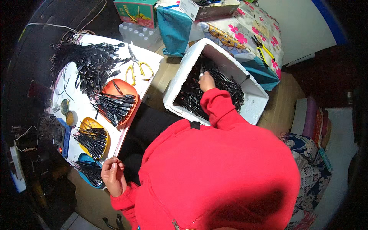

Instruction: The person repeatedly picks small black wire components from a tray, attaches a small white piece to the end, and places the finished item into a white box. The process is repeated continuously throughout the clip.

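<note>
At the far side, my right hand [207,82] reaches into a white foam box [257,102] full of thin black cables [227,85]. Its fingers are closed on some of the cables, and something small and white shows at the fingertips. My left hand [114,178] is beside the white table's near edge, palm up, with fingers loosely curled and nothing visible in them. Closest to it is a blue tray [85,157] with a bundle of black cables [91,171] on it. A yellow tray [103,150] and an orange tray [124,89] hold more cable bundles.
A large heap of black cables [90,63] covers the far end of the white table [150,57], with yellow-handled scissors [135,66] near it. A blue device [62,137] sits at the left edge. Yellow-handled pliers [263,50] lie on a flowered cloth [274,32].
</note>
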The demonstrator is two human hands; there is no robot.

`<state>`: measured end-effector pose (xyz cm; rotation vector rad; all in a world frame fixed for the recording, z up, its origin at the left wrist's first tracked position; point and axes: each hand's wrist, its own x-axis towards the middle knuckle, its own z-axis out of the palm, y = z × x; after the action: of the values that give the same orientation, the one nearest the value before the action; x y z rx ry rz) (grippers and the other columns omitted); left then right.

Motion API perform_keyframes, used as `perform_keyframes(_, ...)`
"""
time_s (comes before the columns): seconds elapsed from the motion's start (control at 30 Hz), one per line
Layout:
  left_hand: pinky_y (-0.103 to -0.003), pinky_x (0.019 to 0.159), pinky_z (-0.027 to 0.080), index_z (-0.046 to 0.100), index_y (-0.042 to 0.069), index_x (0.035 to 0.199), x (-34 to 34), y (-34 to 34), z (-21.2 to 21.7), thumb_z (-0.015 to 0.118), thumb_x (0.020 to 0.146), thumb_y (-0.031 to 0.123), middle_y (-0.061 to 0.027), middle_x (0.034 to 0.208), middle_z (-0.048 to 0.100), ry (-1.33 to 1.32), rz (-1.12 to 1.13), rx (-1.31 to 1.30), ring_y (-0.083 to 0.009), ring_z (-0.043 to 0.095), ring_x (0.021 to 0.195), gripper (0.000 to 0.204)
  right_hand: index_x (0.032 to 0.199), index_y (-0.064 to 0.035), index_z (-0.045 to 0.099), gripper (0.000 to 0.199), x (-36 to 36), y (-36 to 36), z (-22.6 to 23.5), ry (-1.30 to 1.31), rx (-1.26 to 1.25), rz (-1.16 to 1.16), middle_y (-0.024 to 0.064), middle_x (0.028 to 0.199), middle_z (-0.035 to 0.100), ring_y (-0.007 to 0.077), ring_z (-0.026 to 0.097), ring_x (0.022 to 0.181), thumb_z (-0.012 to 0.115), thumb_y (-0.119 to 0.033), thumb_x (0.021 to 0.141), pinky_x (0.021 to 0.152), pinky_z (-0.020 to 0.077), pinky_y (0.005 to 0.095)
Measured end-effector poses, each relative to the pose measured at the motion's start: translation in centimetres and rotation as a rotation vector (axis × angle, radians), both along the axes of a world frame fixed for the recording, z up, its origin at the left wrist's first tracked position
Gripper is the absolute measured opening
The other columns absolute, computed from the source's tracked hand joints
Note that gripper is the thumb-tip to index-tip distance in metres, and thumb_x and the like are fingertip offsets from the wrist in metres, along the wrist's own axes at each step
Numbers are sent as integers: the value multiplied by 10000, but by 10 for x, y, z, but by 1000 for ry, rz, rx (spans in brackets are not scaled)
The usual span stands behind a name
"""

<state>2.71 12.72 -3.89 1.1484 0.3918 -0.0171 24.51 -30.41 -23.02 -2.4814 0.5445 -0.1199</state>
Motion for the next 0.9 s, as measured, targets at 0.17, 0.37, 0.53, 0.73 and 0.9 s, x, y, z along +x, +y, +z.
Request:
perform_keyframes(0.17,-246,699,462,587,-28,997,-6,3,-1,567,873,3,-108,957,594,-16,31,-16,-147,553,760,130,909,20,503,145,1,25,-2,78,-29,-11,296,892,604,464,587,876,482,-121,882,762,465,519)
perform_keyframes(0.37,-252,668,444,591,-43,972,-10,3,-2,562,863,-3,-126,933,593,33,80,1,-155,542,747,119,951,-57,525,171,-10,15,29,106,-429,77,166,920,599,365,614,847,406,-177,924,717,518,493)
perform_keyframes(0.53,-232,624,403,579,-70,964,-25,22,-1,567,864,6,-109,823,592,-31,207,172,-137,519,684,126,953,-106,591,168,-14,24,36,10,-869,282,119,941,599,320,583,937,507,-235,884,698,512,464)
perform_keyframes(0.73,-233,579,438,625,-29,982,-35,65,12,586,863,5,-45,816,625,160,499,1028,-85,529,623,130,1049,-51,512,328,-13,25,44,-14,-718,274,190,1069,557,388,554,974,625,-286,849,797,478,504)
perform_keyframes(0.9,-451,649,467,620,-13,758,-7,108,9,638,838,238,-203,761,636,559,393,1649,-384,603,703,263,952,18,585,258,-8,38,116,107,-497,451,252,879,624,425,597,849,553,-232,893,727,457,487)
